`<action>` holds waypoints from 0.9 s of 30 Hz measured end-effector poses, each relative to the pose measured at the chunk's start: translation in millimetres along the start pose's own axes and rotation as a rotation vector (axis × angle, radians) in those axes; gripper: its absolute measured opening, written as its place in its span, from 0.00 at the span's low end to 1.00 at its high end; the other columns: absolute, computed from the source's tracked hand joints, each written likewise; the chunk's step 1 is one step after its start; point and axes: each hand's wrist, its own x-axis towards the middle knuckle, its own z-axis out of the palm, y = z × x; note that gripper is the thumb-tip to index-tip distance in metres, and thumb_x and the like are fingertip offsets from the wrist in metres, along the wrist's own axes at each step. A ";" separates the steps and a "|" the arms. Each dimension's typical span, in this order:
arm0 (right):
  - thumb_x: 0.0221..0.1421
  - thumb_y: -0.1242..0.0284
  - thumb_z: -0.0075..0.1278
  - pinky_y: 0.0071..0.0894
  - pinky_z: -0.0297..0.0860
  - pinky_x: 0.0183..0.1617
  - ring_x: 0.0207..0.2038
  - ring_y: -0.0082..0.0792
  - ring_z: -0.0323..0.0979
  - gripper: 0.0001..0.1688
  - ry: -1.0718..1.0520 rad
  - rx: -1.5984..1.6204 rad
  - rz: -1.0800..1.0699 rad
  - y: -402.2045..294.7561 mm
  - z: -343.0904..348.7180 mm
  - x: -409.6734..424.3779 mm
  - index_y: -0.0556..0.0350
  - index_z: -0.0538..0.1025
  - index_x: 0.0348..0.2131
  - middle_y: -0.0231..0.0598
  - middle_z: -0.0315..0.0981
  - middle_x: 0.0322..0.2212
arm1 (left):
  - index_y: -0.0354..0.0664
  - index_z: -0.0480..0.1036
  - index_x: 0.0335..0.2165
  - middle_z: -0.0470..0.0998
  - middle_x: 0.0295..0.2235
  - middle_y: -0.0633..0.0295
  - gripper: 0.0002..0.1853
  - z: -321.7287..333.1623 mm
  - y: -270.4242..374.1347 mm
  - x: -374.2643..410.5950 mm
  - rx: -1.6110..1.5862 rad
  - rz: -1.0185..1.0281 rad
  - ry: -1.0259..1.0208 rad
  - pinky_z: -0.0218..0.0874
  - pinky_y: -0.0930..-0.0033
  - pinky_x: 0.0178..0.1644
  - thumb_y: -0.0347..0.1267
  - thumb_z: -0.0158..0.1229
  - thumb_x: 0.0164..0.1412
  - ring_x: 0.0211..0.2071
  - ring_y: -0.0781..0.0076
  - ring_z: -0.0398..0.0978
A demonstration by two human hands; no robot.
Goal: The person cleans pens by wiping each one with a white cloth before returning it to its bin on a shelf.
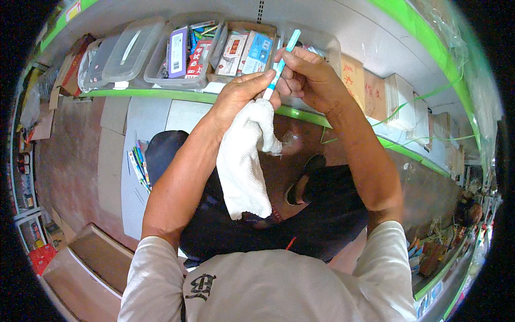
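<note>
A slim light-blue and white pen (293, 39) is held slantwise between both hands, in front of the shelf. My left hand (248, 86) grips its lower part with thumb and fingers. From that same hand hangs a white knitted cloth (243, 161), its upper end gathered around the pen's lower end. My right hand (307, 74) pinches the pen higher up, thumb against its side and the other fingers curled behind. Whether the pen has a cap cannot be told.
Along the green-edged shelf (193, 95) stand a clear plastic bin (177, 83), a cardboard box of packets (225, 77) and stacked booklets (398, 100). Several pens (139, 163) lie on a pale board left of my knee. An empty-looking cardboard tray (100, 257) is at lower left.
</note>
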 end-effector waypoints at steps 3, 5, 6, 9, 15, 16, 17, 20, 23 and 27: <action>0.54 0.62 0.46 0.14 0.47 0.16 0.15 0.16 0.52 0.15 0.067 0.048 -0.080 0.3 -12.5 7.6 0.55 0.69 0.33 0.23 0.57 0.14 | 0.36 0.71 0.29 0.70 0.15 0.65 0.18 -3.9 -7.3 6.0 -0.046 -0.064 0.102 0.52 0.80 0.15 0.42 0.48 0.57 0.12 0.80 0.63; 0.53 0.61 0.46 0.15 0.47 0.16 0.15 0.17 0.51 0.16 0.160 0.103 -0.055 -4.2 -23.7 11.6 0.56 0.69 0.32 0.24 0.57 0.14 | 0.35 0.71 0.30 0.70 0.16 0.65 0.19 -11.3 -17.2 9.0 -0.070 -0.122 0.128 0.52 0.80 0.15 0.42 0.48 0.57 0.13 0.80 0.62; 0.53 0.61 0.46 0.15 0.48 0.16 0.15 0.17 0.51 0.16 0.190 0.106 -0.076 -0.9 -31.8 15.6 0.56 0.69 0.31 0.24 0.57 0.15 | 0.35 0.71 0.30 0.70 0.17 0.65 0.19 -17.6 -21.5 8.5 -0.065 -0.155 0.099 0.52 0.81 0.15 0.42 0.48 0.57 0.13 0.80 0.62; 0.50 0.55 0.48 0.20 0.54 0.20 0.17 0.22 0.58 0.19 0.246 0.103 -0.102 4.0 -52.9 21.5 0.52 0.69 0.27 0.28 0.60 0.16 | 0.35 0.72 0.29 0.69 0.16 0.66 0.18 -9.8 -25.4 6.2 0.031 -0.203 0.052 0.53 0.79 0.17 0.42 0.48 0.58 0.14 0.80 0.63; 0.52 0.58 0.47 0.20 0.54 0.19 0.17 0.23 0.59 0.17 0.313 0.138 -0.080 10.3 -63.1 29.6 0.53 0.68 0.28 0.29 0.62 0.17 | 0.39 0.74 0.27 0.72 0.20 0.64 0.16 1.3 -33.3 4.3 0.346 -0.158 -0.008 0.58 0.77 0.26 0.40 0.49 0.56 0.20 0.79 0.67; 0.53 0.59 0.46 0.18 0.53 0.19 0.18 0.22 0.60 0.17 0.345 0.124 -0.067 7.6 -54.5 29.2 0.54 0.68 0.27 0.30 0.64 0.17 | 0.39 0.74 0.28 0.74 0.22 0.63 0.14 -2.2 -35.5 4.5 0.362 -0.169 -0.042 0.59 0.76 0.31 0.39 0.49 0.56 0.24 0.78 0.68; 0.55 0.59 0.45 0.17 0.53 0.18 0.18 0.21 0.60 0.16 0.376 0.111 -0.055 6.6 -49.1 30.3 0.54 0.68 0.27 0.30 0.65 0.17 | 0.39 0.74 0.28 0.74 0.23 0.63 0.14 -3.0 -36.7 3.2 0.369 -0.171 -0.037 0.59 0.76 0.32 0.38 0.49 0.56 0.24 0.78 0.68; 0.55 0.60 0.43 0.19 0.54 0.18 0.17 0.23 0.61 0.17 0.333 -0.151 -0.072 33.2 -105.7 45.4 0.56 0.68 0.25 0.33 0.67 0.17 | 0.38 0.74 0.30 0.75 0.25 0.64 0.14 1.0 -53.5 4.7 0.417 -0.090 -0.095 0.60 0.76 0.34 0.37 0.47 0.57 0.25 0.77 0.69; 0.56 0.61 0.42 0.22 0.54 0.16 0.14 0.25 0.60 0.18 0.496 -0.222 0.124 49.9 -132.5 50.4 0.57 0.69 0.24 0.35 0.65 0.13 | 0.38 0.73 0.30 0.75 0.26 0.63 0.14 5.9 -59.7 -0.9 0.628 -0.088 -0.164 0.60 0.75 0.35 0.37 0.47 0.58 0.26 0.76 0.69; 0.53 0.64 0.45 0.23 0.53 0.13 0.11 0.26 0.61 0.16 0.535 -0.857 0.323 77.7 -174.7 48.5 0.58 0.71 0.24 0.35 0.64 0.11 | 0.37 0.73 0.27 0.74 0.24 0.62 0.16 17.7 -61.1 -5.9 0.657 -0.169 -0.222 0.61 0.73 0.33 0.40 0.47 0.57 0.26 0.76 0.69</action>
